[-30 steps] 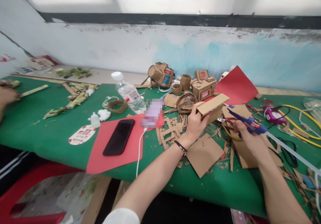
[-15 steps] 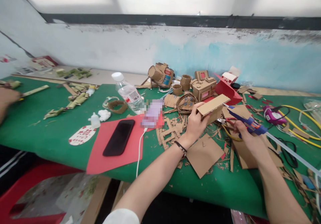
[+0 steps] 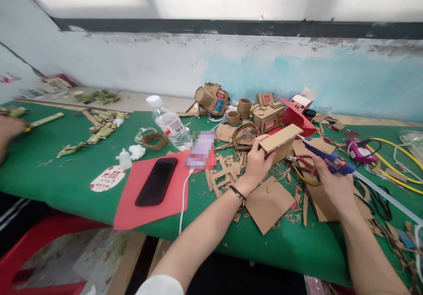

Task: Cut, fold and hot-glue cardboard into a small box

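My left hand (image 3: 259,162) grips a small cardboard box (image 3: 280,143) by its near left end, holding it above the littered table. In my right hand (image 3: 330,182) is a blue glue gun (image 3: 330,158), a long translucent glue stick (image 3: 386,193) sticking out of its rear. The gun's nozzle points left, close to the right end of the box; whether it touches cannot be made out. Below the two hands lie pliers or scissors with red and yellow handles (image 3: 304,158), partly hidden. A square cardboard sheet (image 3: 269,204) rests under my left wrist among scraps.
Cardboard camera models (image 3: 211,98) stand by the wall, with a water bottle (image 3: 167,123) left of them. A black phone (image 3: 157,181) lies on red paper (image 3: 127,207). At right are a purple plug (image 3: 361,151) and yellow cable (image 3: 393,171). Another person's hand (image 3: 9,132) shows at far left.
My right hand and the glue gun have shifted slightly to the right. The box in my left hand has barely moved.
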`<action>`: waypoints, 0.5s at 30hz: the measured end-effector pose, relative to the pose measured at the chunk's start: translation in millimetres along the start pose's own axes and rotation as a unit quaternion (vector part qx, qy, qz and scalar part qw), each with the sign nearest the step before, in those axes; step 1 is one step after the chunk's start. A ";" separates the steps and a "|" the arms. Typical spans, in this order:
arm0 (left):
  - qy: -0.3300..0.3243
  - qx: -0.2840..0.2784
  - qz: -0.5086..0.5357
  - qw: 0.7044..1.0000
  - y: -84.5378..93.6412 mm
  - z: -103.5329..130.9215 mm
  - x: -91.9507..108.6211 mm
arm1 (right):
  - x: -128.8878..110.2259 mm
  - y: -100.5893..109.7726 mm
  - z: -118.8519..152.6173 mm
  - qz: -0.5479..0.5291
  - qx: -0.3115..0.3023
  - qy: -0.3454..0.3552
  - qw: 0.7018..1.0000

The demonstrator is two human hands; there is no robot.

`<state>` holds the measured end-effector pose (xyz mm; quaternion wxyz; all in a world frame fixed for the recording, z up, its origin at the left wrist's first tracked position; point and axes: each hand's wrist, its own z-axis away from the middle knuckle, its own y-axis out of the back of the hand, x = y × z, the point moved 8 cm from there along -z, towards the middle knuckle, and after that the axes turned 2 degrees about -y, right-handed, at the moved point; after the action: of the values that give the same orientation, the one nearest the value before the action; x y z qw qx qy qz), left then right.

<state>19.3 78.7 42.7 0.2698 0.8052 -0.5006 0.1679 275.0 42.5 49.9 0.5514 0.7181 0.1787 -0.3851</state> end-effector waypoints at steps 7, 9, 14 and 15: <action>-0.005 0.007 0.004 1.000 1.1 -1.5 2.5 | -3.8 2.6 -0.4 -0.030 0.028 0.034 0.999; -0.006 0.009 0.002 1.000 1.2 -1.6 2.8 | -5.9 4.6 0.4 -0.037 0.040 0.042 0.998; -0.009 0.007 0.002 1.000 0.8 -1.3 3.0 | -1.4 5.7 -0.5 -0.041 0.046 0.035 0.997; -0.009 0.006 0.002 1.000 0.7 -1.2 3.0 | 1.0 5.8 -1.0 -0.041 0.049 0.029 0.998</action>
<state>20.0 77.0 45.5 0.2600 0.8076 -0.5034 0.1637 280.0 41.4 53.1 0.4940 0.7471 0.2053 -0.3945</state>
